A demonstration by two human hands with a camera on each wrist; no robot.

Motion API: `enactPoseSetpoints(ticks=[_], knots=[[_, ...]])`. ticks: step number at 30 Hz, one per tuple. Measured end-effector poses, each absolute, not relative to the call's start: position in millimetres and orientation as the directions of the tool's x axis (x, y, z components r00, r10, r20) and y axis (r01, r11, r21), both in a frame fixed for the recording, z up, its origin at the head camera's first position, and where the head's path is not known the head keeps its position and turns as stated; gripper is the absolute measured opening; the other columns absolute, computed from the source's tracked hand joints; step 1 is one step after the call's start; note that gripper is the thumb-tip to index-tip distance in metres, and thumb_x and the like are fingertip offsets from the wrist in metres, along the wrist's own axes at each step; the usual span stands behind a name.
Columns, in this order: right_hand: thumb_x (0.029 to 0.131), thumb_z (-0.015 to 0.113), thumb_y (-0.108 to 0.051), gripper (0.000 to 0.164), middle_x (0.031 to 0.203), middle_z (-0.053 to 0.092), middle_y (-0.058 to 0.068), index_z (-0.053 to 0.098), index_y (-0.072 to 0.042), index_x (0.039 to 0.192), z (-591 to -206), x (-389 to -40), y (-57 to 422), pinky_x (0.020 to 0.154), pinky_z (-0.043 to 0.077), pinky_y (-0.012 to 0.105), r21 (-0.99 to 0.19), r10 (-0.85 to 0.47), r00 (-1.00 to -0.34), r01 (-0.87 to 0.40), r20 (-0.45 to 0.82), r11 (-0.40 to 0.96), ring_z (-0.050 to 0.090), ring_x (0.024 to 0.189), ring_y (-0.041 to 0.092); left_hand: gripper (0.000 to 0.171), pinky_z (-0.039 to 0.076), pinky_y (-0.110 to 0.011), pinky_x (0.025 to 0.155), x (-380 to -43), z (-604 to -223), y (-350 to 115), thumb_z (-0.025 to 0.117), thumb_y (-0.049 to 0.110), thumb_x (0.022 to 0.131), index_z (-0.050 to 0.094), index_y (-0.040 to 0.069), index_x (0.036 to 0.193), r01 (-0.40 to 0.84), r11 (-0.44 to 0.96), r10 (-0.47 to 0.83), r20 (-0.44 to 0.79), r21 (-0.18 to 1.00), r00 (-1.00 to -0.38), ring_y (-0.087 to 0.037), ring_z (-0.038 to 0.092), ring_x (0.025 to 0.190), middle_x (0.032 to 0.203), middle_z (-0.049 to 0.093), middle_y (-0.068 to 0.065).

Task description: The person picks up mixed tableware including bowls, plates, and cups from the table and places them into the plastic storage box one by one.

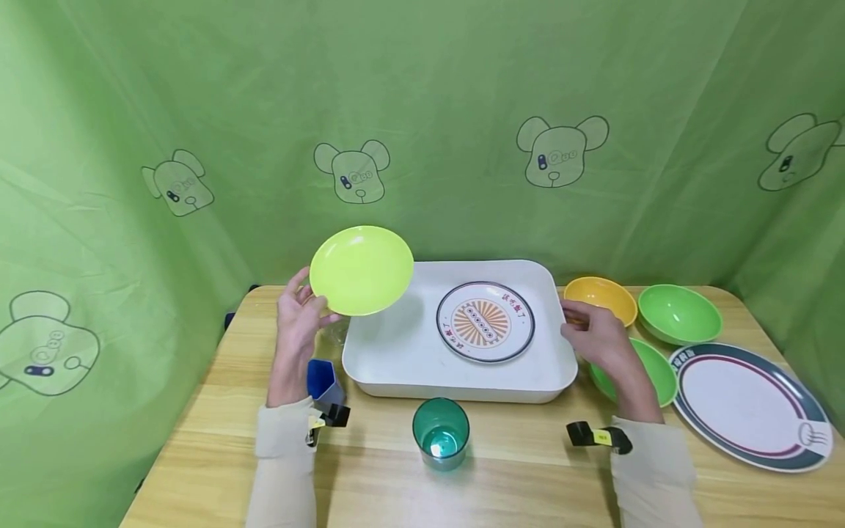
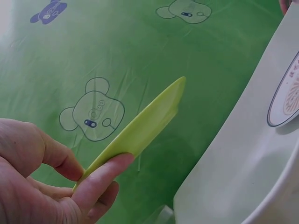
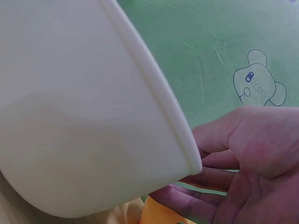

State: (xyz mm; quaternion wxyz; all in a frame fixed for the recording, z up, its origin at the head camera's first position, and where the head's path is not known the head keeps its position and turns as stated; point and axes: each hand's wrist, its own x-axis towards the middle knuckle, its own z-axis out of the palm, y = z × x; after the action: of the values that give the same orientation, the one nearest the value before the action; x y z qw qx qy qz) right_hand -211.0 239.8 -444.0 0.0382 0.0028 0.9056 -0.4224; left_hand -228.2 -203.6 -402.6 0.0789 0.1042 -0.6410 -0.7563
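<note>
My left hand (image 1: 300, 315) pinches a yellow-green plate (image 1: 361, 270) by its edge, with the thumb on one face and fingers behind. The plate is held tilted above the left end of a white tray (image 1: 396, 352). In the left wrist view the plate (image 2: 140, 126) appears nearly edge-on. Inside the tray, right of its middle, lies a round white plate (image 1: 485, 323) with an orange sunburst print. At the tray's right rim is my right hand (image 1: 604, 341), its fingers extended. The right wrist view shows those fingers partly hidden behind the tray's rim (image 3: 159, 79).
A teal cup (image 1: 441, 433) stands in front of the tray, and a blue cup (image 1: 325, 381) by the left forearm. To the right are an orange bowl (image 1: 601, 292), green bowls (image 1: 680, 314) and an oval plate (image 1: 746, 403). A green curtain (image 1: 449, 110) hangs behind the table.
</note>
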Motion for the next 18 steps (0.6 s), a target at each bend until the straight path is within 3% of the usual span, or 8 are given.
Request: enactPoseSetpoints(ticks=[10,18], knots=[[0.097,0.055,-0.006,0.056,0.137,0.057,0.033,0.044,0.011,0.148,-444.7,-209.6,239.4,0.097,0.055,0.053,-0.763,-0.022,-0.999,0.022,-0.047,0.646,0.062,0.117,0.045,0.079,0.059,-0.02,0.058,-230.4,-407.6,-196.9,0.041,-0.023,0.085,0.029,0.003,0.159,-0.016,-0.116,-0.241,-0.044,0.993,-0.969,-0.014,0.066,0.091,0.141,0.053,-0.025],[0.098,0.054,-0.008,0.056,0.137,0.057,0.033,0.043,0.01,0.15,-444.4,-210.0,238.5,0.098,0.054,0.053,-0.757,-0.007,-0.998,0.047,-0.068,0.652,0.06,0.118,0.045,0.079,0.061,-0.023,0.061,-231.1,-409.7,-193.3,0.041,-0.023,0.087,0.027,0.002,0.16,-0.03,-0.096,-0.214,-0.05,0.995,-0.975,-0.016,0.066,0.093,0.144,0.051,-0.026]])
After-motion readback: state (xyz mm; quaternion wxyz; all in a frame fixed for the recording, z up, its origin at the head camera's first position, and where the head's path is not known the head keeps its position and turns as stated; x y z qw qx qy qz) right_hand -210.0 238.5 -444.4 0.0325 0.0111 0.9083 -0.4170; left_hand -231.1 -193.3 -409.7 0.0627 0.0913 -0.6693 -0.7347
